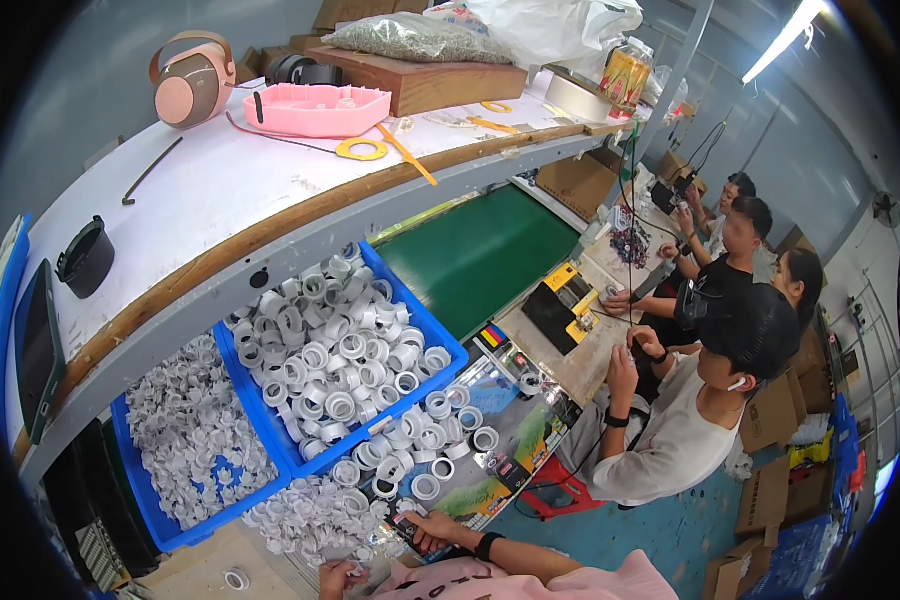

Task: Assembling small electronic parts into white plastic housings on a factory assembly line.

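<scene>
My left hand (338,579) is at the lower edge with its fingers closed, and a small white plastic piece shows at the fingertips. My right hand (433,531), with a black band on the wrist, lies to the right on the bench. Its fingers are curled together at the edge of the loose rings; what they hold is too small to make out. Just ahead of my hands spreads a heap of small white plastic pieces (310,517). Beyond it, loose white plastic rings (425,487) lie on a printed mat (478,482).
One blue bin (448,362) is heaped with white rings, another blue bin (175,541) with small white pieces. A shelf (205,190) overhangs them, carrying a pink tray (315,112) and a speaker (192,85). Behind runs a green conveyor belt (480,255). Several co-workers sit along the right.
</scene>
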`<state>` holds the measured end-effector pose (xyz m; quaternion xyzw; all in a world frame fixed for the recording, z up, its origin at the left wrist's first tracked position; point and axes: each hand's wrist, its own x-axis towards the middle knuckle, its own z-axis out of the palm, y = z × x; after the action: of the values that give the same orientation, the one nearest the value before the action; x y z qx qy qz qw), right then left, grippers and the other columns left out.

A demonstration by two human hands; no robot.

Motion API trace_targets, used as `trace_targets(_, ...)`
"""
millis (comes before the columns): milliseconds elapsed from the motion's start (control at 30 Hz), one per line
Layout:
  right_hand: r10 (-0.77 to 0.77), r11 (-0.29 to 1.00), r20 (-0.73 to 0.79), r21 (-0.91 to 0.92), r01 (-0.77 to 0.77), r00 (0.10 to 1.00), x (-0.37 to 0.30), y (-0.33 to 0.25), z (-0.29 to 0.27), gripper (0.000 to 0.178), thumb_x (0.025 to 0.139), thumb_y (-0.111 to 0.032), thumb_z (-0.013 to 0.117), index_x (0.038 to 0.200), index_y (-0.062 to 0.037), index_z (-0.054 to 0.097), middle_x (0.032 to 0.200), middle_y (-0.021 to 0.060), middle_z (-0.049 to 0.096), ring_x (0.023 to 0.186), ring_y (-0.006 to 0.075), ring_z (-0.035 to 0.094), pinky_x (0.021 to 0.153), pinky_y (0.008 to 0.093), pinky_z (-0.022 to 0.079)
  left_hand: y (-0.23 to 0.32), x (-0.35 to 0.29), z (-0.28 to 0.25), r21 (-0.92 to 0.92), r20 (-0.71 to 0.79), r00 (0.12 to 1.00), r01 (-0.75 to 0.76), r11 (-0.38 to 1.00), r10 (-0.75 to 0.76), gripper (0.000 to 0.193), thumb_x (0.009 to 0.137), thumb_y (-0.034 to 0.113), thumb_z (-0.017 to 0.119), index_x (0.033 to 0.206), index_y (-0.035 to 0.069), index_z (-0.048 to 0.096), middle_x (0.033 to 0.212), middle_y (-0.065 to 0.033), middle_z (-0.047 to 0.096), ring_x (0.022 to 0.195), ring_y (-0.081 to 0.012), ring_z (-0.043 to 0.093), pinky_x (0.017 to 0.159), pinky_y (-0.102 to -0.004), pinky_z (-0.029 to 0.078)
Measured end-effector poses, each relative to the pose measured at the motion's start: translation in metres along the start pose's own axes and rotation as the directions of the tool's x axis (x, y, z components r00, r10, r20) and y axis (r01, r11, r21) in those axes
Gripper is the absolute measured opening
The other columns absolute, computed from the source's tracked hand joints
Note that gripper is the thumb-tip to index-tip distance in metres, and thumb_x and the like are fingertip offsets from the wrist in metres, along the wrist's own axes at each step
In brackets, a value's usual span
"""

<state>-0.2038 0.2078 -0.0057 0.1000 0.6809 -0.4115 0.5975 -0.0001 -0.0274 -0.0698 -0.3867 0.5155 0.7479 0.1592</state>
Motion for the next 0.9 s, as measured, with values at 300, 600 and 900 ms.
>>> trace_targets(300,0.001,0.999,0.002,-0.032,-0.001,1.0,0.004,0.002,0.0,0.075,0.077,-0.071,0.039,0.066,-0.0025,0.067,0.056,0.0081,0.063,0.04,0.0139,0.056,0.035,0.0224,0.04,-0.016,0.013,-0.01,0.028,-0.017,1.0,0.025,0.999,-0.025,0.026,0.084,0.012,0.049,0.103,-0.004,0.058,0.089,-0.014,0.063,0.078,-0.0255,0.063,0.065,-0.0358,0.056)
trace_targets(600,0.002,1.0,0.006,-0.029,-0.002,1.0,0.004,0.001,-0.001,0.075,0.077,-0.071,0.039,0.067,-0.0021,0.067,0.056,0.0088,0.062,0.04,0.014,0.056,0.035,0.0227,0.041,-0.013,0.01,-0.009,0.03,-0.013,0.999,0.032,0.999,-0.032,0.028,0.085,0.013,0.049,0.105,-0.005,0.056,0.091,-0.015,0.062,0.076,-0.0273,0.063,0.064,-0.0355,0.056)
trace_targets(900,0.003,1.0,-0.018,-0.015,-0.004,1.0,-0.002,-0.002,0.0,0.074,0.076,-0.071,0.042,0.066,-0.0027,0.067,0.055,0.009,0.062,0.039,0.0142,0.055,0.034,0.0231,0.041,-0.014,0.013,-0.009,0.043,-0.066,0.995,0.075,0.996,-0.072,0.027,0.085,0.014,0.051,0.103,-0.005,0.057,0.089,-0.0158,0.063,0.073,-0.0271,0.064,0.061,-0.0348,0.056)
